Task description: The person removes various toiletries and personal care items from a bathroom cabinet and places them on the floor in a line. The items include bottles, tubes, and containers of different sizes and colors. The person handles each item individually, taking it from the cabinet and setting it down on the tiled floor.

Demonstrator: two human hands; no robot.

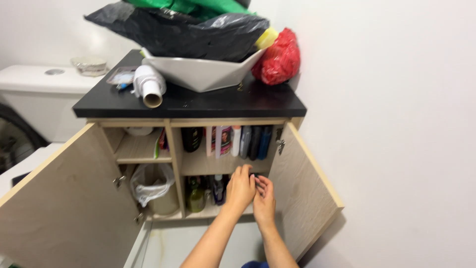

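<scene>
Bathroom corner, white walls; wooden cabinet (302,173) under black countertop (198,104), both doors swung open. Left hand (241,188) and right hand (264,196) close together, fingers loosely curled, at lower right shelf beside bottles (206,191); grasp on anything: cannot tell. Upper shelf tubes (243,141) upright, untouched. White basin (198,72) above, heaped with bags.

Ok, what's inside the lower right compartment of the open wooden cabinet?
In the wooden cabinet, a green bottle and darker bottles stand at the left. The left hand and right hand cover the rest.
</scene>
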